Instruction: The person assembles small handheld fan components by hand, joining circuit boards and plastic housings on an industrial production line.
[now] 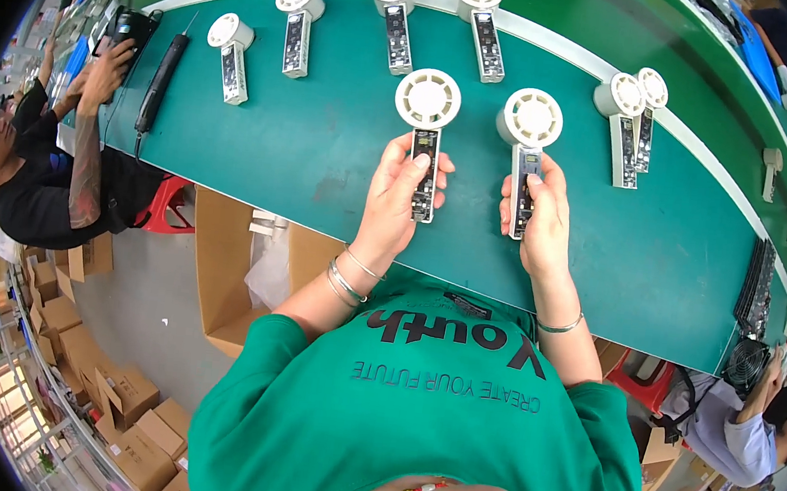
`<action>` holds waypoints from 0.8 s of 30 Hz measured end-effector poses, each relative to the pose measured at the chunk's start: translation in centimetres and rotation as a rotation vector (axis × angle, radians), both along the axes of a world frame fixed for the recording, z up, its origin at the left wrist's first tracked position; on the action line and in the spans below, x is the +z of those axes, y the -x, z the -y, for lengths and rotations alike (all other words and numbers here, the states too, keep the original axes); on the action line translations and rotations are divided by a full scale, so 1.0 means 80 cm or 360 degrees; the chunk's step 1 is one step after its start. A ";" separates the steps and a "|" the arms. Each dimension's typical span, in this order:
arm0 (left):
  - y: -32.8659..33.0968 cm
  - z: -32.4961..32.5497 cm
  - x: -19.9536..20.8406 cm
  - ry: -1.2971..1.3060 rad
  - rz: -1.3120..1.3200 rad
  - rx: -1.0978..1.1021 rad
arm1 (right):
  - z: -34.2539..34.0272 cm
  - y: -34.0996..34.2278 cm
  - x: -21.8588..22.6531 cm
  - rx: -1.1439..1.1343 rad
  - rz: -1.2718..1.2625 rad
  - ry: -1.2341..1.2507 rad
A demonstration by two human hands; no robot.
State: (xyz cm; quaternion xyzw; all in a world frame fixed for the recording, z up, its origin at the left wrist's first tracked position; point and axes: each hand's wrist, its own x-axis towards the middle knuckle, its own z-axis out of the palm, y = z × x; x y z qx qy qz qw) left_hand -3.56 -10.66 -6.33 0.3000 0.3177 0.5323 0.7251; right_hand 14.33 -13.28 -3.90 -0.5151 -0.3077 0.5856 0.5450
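Over the green tabletop (327, 152), the left hand (396, 188) has its grip around one white handheld fan (426, 142), the right hand (548, 219) around a second fan (526, 157). Both seem light and stiff; their circuit boards (424, 187) look fragile, so hold by the sides; slickness is unclear.

green shirt (422, 431): dark lettering, one line large, one small | brown carton (141, 459): print unreadable

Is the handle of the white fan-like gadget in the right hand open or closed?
Open on its upper face: the handle shows an exposed circuit board.
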 end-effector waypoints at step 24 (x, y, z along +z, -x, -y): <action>-0.007 0.001 -0.001 -0.0033 -0.0022 0.0071 | 0.006 0.013 -0.013 -0.0117 0.0127 -0.0162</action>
